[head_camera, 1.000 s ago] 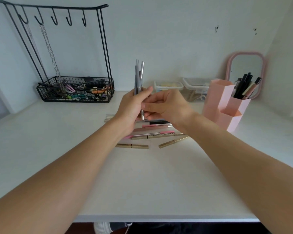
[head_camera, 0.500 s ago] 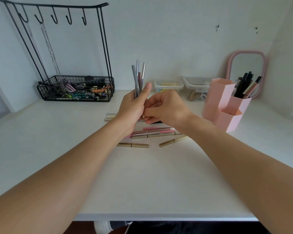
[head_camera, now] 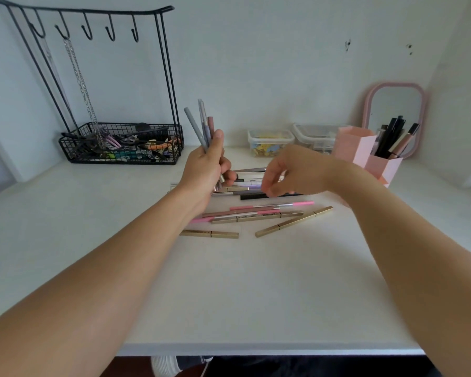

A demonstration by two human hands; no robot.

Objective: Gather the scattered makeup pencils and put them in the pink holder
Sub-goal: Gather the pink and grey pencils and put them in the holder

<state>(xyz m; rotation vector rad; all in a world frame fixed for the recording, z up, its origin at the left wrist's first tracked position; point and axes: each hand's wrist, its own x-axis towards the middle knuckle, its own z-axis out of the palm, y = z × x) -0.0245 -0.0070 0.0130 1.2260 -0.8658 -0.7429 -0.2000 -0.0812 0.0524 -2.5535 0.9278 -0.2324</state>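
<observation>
Head view: left hand (head_camera: 204, 170) clamps a bundle of held pencils (head_camera: 201, 123), tips fanned upward. Right hand (head_camera: 294, 172), grip loosely curled and empty, hovers over scattered pencils (head_camera: 256, 213) mid-table (head_camera: 229, 295). Pink holder (head_camera: 365, 156) stands far right, near a mirror (head_camera: 394, 110).

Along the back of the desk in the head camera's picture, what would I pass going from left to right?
Black wire basket with its hook rack → clear box of coloured bits → second clear box → pink holder → pink-framed mirror.
</observation>
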